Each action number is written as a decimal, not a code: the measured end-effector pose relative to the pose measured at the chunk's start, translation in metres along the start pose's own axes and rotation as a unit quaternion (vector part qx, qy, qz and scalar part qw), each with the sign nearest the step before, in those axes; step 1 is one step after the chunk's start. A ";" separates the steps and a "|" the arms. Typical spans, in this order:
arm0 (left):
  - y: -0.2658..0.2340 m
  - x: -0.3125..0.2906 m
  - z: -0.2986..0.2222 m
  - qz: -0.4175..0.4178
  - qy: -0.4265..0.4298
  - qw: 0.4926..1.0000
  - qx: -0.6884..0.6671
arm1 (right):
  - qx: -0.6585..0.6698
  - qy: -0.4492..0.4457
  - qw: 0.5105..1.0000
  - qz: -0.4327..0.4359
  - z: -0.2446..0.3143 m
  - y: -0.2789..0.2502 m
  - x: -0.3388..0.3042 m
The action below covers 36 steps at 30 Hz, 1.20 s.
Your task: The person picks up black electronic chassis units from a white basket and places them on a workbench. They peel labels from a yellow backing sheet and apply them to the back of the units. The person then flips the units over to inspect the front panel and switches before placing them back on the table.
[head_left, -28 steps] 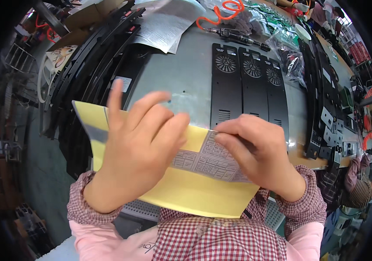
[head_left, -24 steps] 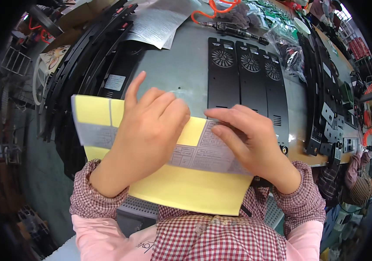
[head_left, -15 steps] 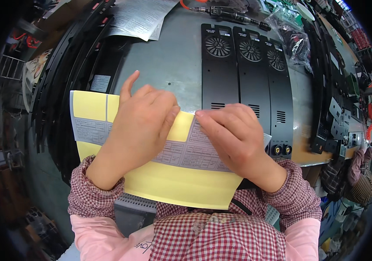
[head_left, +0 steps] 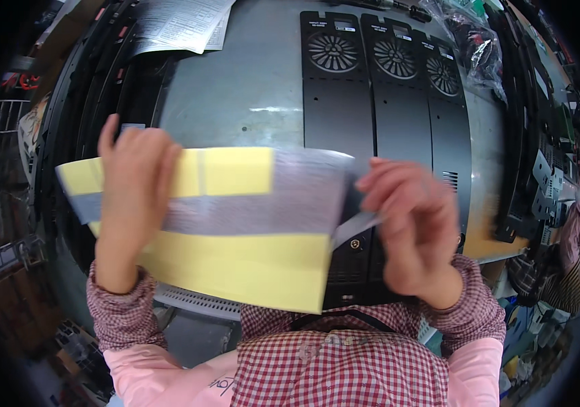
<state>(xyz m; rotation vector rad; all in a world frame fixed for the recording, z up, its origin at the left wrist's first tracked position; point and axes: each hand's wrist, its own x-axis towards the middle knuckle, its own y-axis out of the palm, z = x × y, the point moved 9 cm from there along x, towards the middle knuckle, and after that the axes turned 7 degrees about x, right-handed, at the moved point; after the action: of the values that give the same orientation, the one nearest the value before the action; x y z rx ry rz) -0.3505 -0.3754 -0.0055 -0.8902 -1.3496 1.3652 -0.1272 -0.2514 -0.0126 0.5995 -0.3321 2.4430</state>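
Note:
My left hand grips a sheet of labels near its upper left side, thumb across the front. The sheet has yellow backing with a band of grey printed labels, and it is blurred by motion. To its right, my right hand is curled, also blurred, and apart from the sheet's upper right corner. A pale grey label sticks out from its fingers toward the sheet's right edge. Beyond the hands, black metal panels with round fan grilles lie side by side, their near ends partly hidden by sheet and hand.
Printed papers lie at the far left over a stack of long black parts. A clear plastic bag sits at the far right beside more black panels. Another person is at the right edge.
My left hand has carried the sheet leftward. My right hand has moved right, away from the sheet's upper edge, with a pale label now showing at its fingers. The view has shifted slightly.

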 end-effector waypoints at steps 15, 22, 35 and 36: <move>0.071 0.040 -0.098 0.142 -0.094 0.795 -0.582 | -0.092 0.148 0.973 0.150 -0.071 -0.002 0.033; 0.086 0.051 -0.086 0.010 -0.116 0.833 -0.541 | -0.006 0.274 0.959 0.076 -0.105 -0.012 0.016; 0.104 0.050 -0.088 -0.006 -0.118 0.913 -0.392 | -0.103 0.323 0.940 -0.041 -0.130 -0.038 0.004; 0.104 0.051 -0.088 -0.010 -0.116 0.916 -0.384 | -0.107 0.316 0.942 -0.042 -0.129 -0.038 0.004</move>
<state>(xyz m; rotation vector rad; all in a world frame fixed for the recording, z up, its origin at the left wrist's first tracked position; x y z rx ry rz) -0.2937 -0.2928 -0.1115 -1.2337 -2.1391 0.9242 -0.1516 -0.1724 -0.1188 -0.2677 -0.2856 2.3238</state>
